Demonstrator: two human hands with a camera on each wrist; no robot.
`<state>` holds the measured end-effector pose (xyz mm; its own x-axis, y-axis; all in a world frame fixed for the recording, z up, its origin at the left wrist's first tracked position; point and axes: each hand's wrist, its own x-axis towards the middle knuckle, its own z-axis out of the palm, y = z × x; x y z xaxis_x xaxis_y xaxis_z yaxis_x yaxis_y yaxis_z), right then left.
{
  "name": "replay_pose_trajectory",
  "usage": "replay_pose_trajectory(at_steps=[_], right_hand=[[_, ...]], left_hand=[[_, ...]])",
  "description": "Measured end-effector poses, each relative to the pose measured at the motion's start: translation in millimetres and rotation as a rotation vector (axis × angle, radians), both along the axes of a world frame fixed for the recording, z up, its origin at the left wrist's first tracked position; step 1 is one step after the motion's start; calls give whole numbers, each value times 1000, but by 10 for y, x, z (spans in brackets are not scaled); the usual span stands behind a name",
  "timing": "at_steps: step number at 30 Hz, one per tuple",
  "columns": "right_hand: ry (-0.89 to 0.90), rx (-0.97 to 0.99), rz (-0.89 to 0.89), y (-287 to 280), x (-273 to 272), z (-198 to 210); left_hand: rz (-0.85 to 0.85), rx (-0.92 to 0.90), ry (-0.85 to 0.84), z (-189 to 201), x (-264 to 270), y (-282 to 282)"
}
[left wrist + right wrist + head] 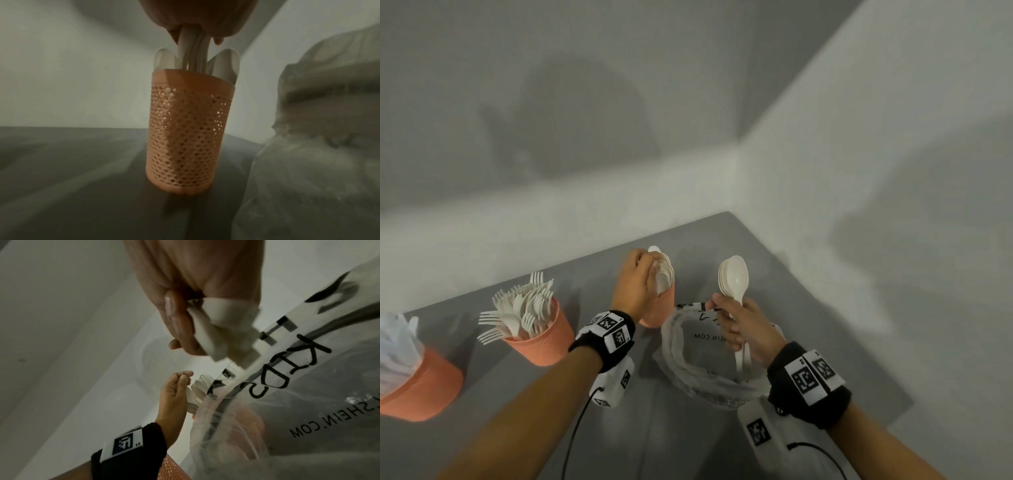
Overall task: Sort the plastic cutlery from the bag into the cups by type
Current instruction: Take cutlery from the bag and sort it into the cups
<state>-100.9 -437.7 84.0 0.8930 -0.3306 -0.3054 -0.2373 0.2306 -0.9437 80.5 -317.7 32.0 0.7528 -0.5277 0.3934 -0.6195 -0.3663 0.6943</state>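
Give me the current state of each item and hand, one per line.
left hand: grips a bundle of spoons, lowering it into the spoon cup
right hand: holds a spoon bunch upright above the bag
bag: open, on the table
fork cup: upright, full of forks
far-left cup: upright, holding white cutlery

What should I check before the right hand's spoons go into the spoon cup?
1. Right hand grip on its spoon bundle: ok, fingers wrap the handles, bowls up.
2. Spoon cup upright on the table: ok.
3. Cup mouth free: not ok, the left hand holds spoons in it.
4. Bundle is all spoons: ok for the visible bowls; those behind cannot tell.
5. Bag clear of the path: ok, it lies below the right hand, beside the cup.
6. Cutlery left in the bag: cannot tell.
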Motion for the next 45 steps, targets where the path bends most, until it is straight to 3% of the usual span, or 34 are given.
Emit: replay_pose_trajectory(at_steps=[4,6,8,9,11,14,15,17,20,23,26,31,33,37,41,45], right_hand=[[6,15,9,30,35,-26],[-2,28,20,59,49,-30],[-2,31,40,88,53,-24],[-2,32,54,99,54,-23],[-2,42,93,106,65,-19],[14,73,224,157,84,-3],[28,85,284,191,90,8],[63,84,397,260,109,33],[108,38,485,334,145,12],[101,-66,426,370,189,-1],[65,-244,336,341,236,59],[35,-495,173,102,167,43],[61,-606,140,13,93,36],[60,-824,87,-100,-53,23],[202,-1113,187,-176,-175,-65],[411,-1267,369,-190,-310,-187]], left_hand=[[-45,306,-184,-27,8,35],[-5,506,-220,-6,-44,17],[56,565,-199,57,-101,-2],[77,529,-182,111,-144,3],[51,284,-110,219,-250,14],[-115,-148,333,496,-582,50],[-176,-189,450,563,-695,60],[-264,-197,487,616,-837,99],[-279,-149,393,575,-859,189],[-243,-96,371,555,-776,259],[-94,-176,337,598,-580,334],[107,-245,46,962,-161,453],[148,-195,-111,1116,-29,482],[169,-50,-223,1178,111,441],[127,91,-278,972,181,337],[102,202,-283,735,176,244]])
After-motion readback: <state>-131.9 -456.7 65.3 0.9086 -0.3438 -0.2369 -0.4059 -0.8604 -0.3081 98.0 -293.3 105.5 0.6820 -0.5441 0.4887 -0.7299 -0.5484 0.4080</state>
